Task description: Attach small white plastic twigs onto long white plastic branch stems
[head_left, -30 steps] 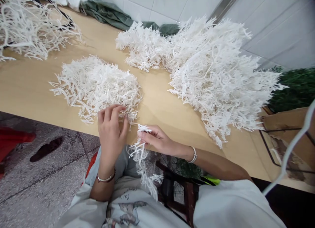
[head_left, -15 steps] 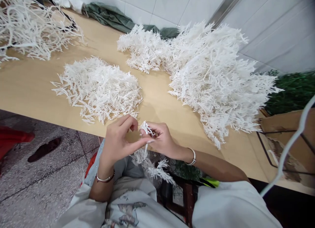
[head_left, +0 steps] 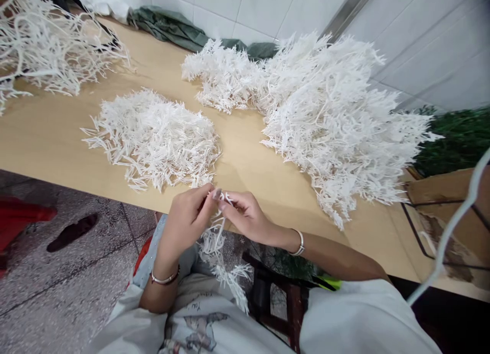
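Observation:
A strand of white artificial foliage with feathery tips hangs below my hands, over the table's front edge and my lap. My left hand is closed, thumb and forefinger pinching the strand's upper end. Close against it, fingertip to fingertip, my right hand is also closed on the strand, with thin white stems showing between its fingers. The exact spot of the pinch is partly hidden by the fingers. Just beyond my left hand lies a loose heap of small white foliage sprigs.
A large pile of white foliage covers the table's right side, by the tiled wall. Longer white branches lie far left. Dark green cloth runs along the back. A cardboard box and pale cable are at right.
My left hand has moved in to the right and closed its thumb and forefinger at the strand beside my right hand. The hanging strand has swung left and hangs lower.

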Tool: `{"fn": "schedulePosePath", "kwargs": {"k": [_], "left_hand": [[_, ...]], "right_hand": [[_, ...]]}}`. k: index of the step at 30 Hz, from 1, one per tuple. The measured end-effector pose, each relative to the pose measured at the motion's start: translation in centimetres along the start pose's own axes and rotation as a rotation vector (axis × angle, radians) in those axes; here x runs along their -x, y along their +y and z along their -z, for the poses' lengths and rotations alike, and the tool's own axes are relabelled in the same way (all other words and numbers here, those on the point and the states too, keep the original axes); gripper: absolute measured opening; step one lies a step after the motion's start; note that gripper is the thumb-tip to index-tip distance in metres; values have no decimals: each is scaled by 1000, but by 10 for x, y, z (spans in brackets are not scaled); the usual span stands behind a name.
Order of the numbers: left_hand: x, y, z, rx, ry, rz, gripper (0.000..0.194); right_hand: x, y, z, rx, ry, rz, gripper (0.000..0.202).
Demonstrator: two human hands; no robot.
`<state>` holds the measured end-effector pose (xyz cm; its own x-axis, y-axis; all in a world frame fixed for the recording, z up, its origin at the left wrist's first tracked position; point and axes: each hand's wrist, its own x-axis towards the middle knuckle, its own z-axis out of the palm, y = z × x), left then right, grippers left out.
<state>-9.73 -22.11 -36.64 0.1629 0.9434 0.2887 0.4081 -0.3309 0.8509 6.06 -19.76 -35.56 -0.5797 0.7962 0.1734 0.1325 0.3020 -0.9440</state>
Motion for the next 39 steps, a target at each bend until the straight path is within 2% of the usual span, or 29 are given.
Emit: {"fn": "schedulePosePath", "kwargs": {"k": [3,6,10,16,19,22,27,32,36,39], "left_hand": [[2,0,-2,28,-13,-22,33],[2,0,-5,86,42,-20,36],[4,0,-10,299,104,37,46],[6,6,-17,791,-69,116,55],[3,15,-23,962,-82,207,60],[1,24,-29,1056,-59,265,62],[4,33,-34,1129,-32,357,62],[5,34,-29,1205,-107,390,65],[3,31,-28,1148,12,321,61],[4,29,-29,1013,211,178,60]], "right_hand": [[1,0,0,33,2,9,28],[1,0,-1,41,-15,19,29],[0,-3,-1,-125,-83,-19,38],[3,-11,5,-418,-239,-57,42],[7,-10,5,-600,-246,-147,41],[11,-8,3,-721,-213,-230,41],[13,-17,-2,-844,-135,-248,44],[15,-30,-1,-953,-189,-282,44],[16,-34,0,-861,-192,-142,43],[14,-29,-1,-903,-170,-123,41]]}}
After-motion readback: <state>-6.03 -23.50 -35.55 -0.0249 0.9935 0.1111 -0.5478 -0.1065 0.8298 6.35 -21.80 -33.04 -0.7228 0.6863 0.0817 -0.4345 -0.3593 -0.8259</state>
